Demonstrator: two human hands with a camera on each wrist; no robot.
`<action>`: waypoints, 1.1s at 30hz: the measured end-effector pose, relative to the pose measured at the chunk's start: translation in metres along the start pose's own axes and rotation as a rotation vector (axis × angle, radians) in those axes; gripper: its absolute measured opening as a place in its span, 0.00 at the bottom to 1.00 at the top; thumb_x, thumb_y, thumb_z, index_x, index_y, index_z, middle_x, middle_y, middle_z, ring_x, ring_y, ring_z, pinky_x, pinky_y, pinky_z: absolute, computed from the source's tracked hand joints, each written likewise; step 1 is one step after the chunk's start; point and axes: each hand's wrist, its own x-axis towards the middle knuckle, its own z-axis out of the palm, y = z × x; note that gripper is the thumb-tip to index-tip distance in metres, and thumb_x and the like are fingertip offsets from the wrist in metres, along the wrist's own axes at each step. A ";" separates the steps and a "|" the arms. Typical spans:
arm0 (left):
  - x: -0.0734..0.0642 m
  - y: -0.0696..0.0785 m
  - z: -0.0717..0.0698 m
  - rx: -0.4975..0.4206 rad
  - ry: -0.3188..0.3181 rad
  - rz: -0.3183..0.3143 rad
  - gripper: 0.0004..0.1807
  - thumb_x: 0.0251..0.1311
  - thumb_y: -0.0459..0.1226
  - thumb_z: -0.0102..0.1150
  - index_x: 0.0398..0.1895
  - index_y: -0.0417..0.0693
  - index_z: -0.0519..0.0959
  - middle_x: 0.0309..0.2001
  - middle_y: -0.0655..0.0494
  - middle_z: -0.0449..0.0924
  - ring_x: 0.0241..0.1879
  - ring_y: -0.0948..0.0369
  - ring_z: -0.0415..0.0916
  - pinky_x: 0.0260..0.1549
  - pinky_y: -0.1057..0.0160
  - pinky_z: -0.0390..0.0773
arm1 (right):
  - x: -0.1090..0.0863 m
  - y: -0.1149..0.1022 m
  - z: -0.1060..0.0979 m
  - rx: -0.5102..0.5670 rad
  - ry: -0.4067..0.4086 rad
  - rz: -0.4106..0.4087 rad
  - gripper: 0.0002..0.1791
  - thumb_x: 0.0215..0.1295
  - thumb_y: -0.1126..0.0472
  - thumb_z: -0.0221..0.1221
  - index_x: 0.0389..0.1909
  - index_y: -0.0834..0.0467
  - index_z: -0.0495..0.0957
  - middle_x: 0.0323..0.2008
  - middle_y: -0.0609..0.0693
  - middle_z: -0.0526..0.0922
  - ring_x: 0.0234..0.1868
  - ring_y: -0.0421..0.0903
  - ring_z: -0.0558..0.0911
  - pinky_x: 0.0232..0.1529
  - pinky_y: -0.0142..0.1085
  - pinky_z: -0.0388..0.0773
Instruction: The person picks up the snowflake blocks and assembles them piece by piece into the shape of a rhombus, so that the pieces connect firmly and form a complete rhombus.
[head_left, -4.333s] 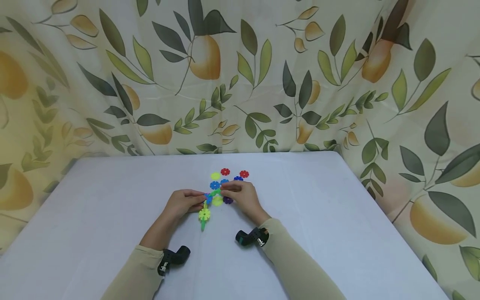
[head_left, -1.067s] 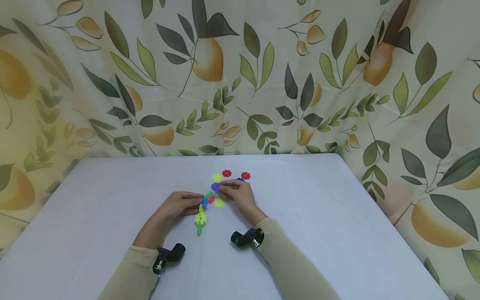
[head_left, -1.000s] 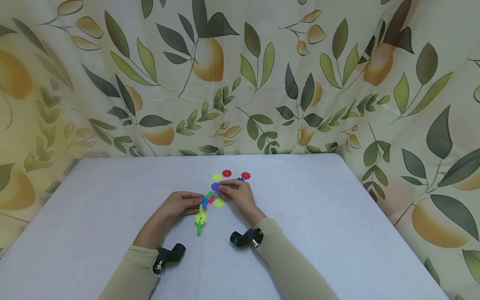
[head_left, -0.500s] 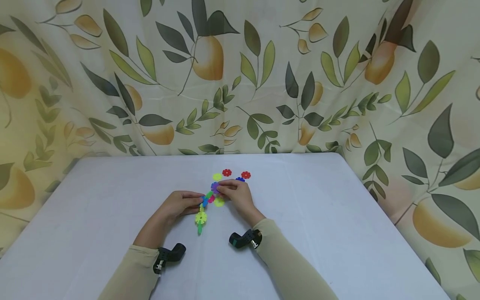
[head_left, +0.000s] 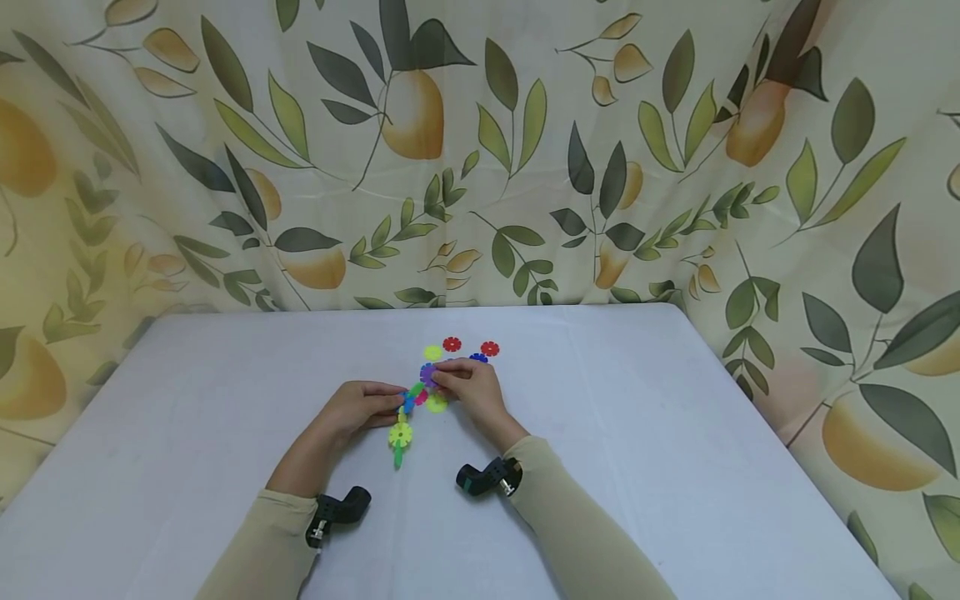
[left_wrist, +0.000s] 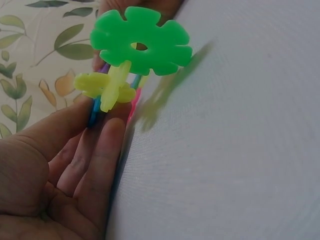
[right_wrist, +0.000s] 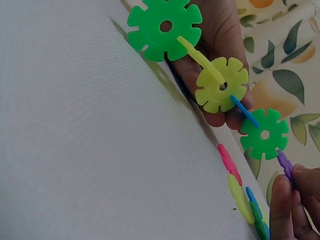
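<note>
Over the worktop [head_left: 600, 467], I hold a chain of notched discs [right_wrist: 210, 93]: my left fingers [head_left: 384, 389] grip its blue disc [head_left: 407, 403], while my right fingers [head_left: 454, 367] pinch a purple disc [head_left: 427, 374] against the green disc [right_wrist: 265, 144] at its far end. The rightmost red disc [head_left: 490, 348] lies beyond the chain.

Green, yellow and blue notched discs [right_wrist: 161, 41] interlock in one raised chain [right_wrist: 212, 96].

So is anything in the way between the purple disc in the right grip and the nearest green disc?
Nothing visible: the right grip pinches the purple disc, and in the right wrist view its edge meets the rim of the green disc with no piece between them. The pink disc lies off to one side.
</note>
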 end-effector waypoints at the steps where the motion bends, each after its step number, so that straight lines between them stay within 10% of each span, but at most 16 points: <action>1: 0.000 0.000 0.000 0.002 0.000 -0.001 0.19 0.65 0.32 0.61 0.55 0.28 0.78 0.44 0.46 0.86 0.34 0.64 0.85 0.39 0.64 0.84 | 0.000 0.000 0.000 0.000 -0.001 -0.003 0.11 0.65 0.60 0.64 0.47 0.58 0.84 0.42 0.52 0.87 0.35 0.41 0.85 0.42 0.31 0.83; 33: 0.001 0.000 0.004 0.190 -0.005 -0.005 0.20 0.66 0.42 0.62 0.57 0.41 0.80 0.50 0.46 0.84 0.44 0.61 0.84 0.47 0.61 0.82 | -0.004 -0.001 0.003 -0.005 -0.081 -0.011 0.11 0.66 0.60 0.64 0.47 0.59 0.85 0.43 0.52 0.87 0.36 0.41 0.86 0.42 0.32 0.83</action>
